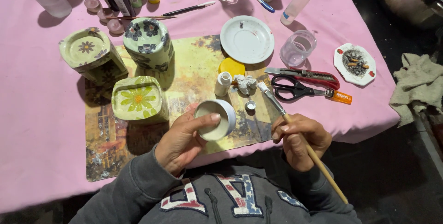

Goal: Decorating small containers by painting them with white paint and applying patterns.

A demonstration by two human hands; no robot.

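The left hand (182, 138) is closed around a small round white tin (215, 119), thumb across its near rim and fingers behind it; the tin is tilted with its pale inside facing the camera, raised just above the near edge of a worn rectangular mat with a yellow-brown printed scene (194, 74). The right hand (300, 140) is curled tight on a long wooden-handled paintbrush with a metal ferrule (295, 131), the bristle end pointing up and left, near a small silver cap (250, 105) on the mat.

The mat lies on a surface covered with a pink cloth (37, 113). On the mat's left part stand three green decorated pots with flower patterns (138, 98), close together. Behind the tin are a small white bottle (223, 84), a crumpled white wad (246, 84) and a yellow round lid (231, 66). Further back sits a white saucer (247, 39), with a clear plastic cup (298, 47) just beside it. To the right lie black-handled scissors (293, 89), a red utility knife (307, 75), an orange lighter (342, 96) and a white octagonal dish holding ash (354, 63).
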